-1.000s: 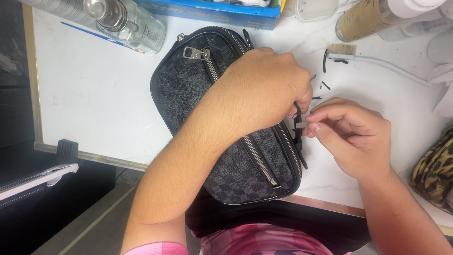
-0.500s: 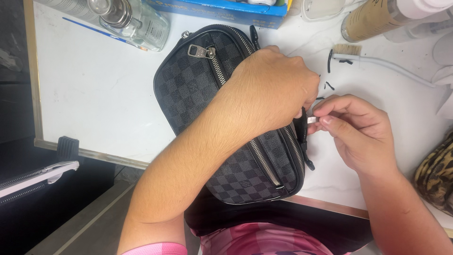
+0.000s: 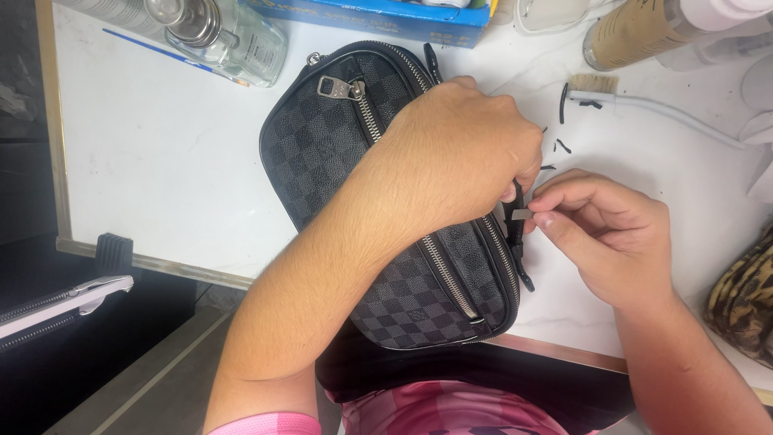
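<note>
my left hand [image 3: 463, 153] presses on the checkered bag [image 3: 378, 201] at frame centre, fingers curled round its black edge to steady it, while my right hand [image 3: 608, 234] pinches a small blade [image 3: 522, 213] against that edge.

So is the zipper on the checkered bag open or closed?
Closed, as far as it shows. The zipper teeth on the checkered bag meet in one line; the left hand hides the middle.

left hand [image 3: 463, 157]: forearm crossing rightward, grip curled shut | right hand [image 3: 612, 234]: thumb-forefinger pinch, facing left hand
</note>
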